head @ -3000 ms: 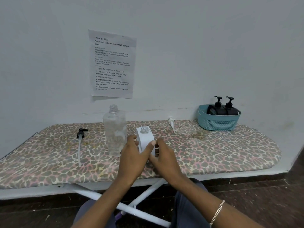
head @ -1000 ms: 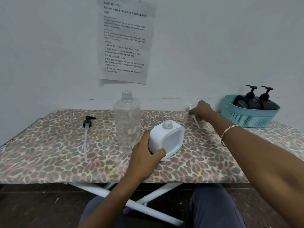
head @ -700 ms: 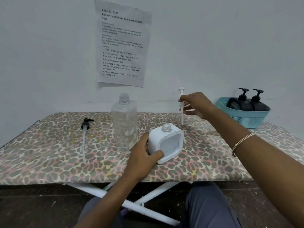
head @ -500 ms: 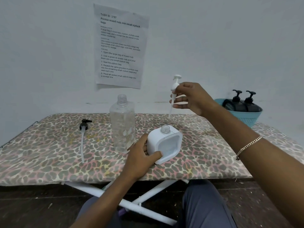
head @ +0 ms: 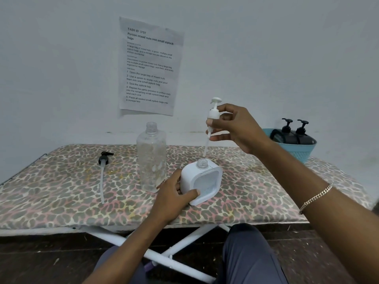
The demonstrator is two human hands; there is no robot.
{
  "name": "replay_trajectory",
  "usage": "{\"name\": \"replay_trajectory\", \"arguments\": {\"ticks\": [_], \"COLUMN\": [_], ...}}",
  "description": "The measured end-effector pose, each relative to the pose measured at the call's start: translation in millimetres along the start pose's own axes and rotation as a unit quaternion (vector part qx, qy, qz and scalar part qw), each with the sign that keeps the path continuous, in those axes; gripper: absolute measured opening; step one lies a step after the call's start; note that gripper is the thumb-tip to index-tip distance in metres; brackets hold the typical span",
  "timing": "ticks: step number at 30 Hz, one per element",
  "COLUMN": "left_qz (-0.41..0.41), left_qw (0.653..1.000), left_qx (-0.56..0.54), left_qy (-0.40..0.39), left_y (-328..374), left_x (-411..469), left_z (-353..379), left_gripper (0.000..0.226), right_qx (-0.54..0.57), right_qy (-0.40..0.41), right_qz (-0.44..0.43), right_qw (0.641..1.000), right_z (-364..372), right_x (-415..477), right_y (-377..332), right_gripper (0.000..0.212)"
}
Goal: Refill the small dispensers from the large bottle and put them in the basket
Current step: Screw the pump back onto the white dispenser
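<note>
A small white square dispenser point(head: 205, 181) stands uncapped on the leopard-print board, tilted a little, with my left hand point(head: 174, 198) gripping its left side. My right hand point(head: 233, 126) holds a white pump head point(head: 213, 114) upright above it; the pump's thin tube hangs down and ends just above the open neck. The large clear bottle point(head: 151, 158) stands uncapped directly left of the dispenser. At the far right a teal basket point(head: 301, 150) holds two black pump dispensers point(head: 291, 134).
A black pump head with a long clear tube point(head: 103, 171) lies on the board at the left. The ironing board point(head: 61, 193) stands against a white wall with a printed sheet point(head: 149, 66) taped above. White board legs and my knees are below.
My right hand picked the white pump off the board near the basket, lifted it and carried it left, above the white dispenser's neck. My left hand kept hold of the dispenser.
</note>
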State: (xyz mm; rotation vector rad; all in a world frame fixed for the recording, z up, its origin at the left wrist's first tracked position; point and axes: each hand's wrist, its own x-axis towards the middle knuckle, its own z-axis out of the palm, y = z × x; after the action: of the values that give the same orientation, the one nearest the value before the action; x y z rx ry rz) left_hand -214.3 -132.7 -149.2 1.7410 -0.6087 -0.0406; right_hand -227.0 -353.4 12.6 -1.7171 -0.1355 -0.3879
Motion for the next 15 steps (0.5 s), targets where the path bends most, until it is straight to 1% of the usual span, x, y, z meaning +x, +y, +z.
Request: {"name": "replay_trajectory", "arguments": {"ticks": [9, 12, 15], "left_qz": [0.005, 0.005, 0.001], "left_qw": [1.000, 1.000, 1.000], "left_qx": [-0.005, -0.003, -0.001], "left_qy": [0.000, 0.002, 0.001], "left_y": [0, -2, -2], "left_x": [0, 1, 1], "left_z": [1, 1, 1], "left_gripper": [0.061, 0.061, 0.060], "right_qx": [-0.145, -0.174, -0.183], "right_qy": [-0.005, -0.012, -0.008], "right_qz": [-0.032, -0.040, -0.039], "right_qw": [0.989, 0.984, 0.982], "right_z": [19, 21, 22], "right_x": [-15, -23, -31], "right_y": [22, 33, 44], "right_gripper": [0.035, 0.037, 0.034]}}
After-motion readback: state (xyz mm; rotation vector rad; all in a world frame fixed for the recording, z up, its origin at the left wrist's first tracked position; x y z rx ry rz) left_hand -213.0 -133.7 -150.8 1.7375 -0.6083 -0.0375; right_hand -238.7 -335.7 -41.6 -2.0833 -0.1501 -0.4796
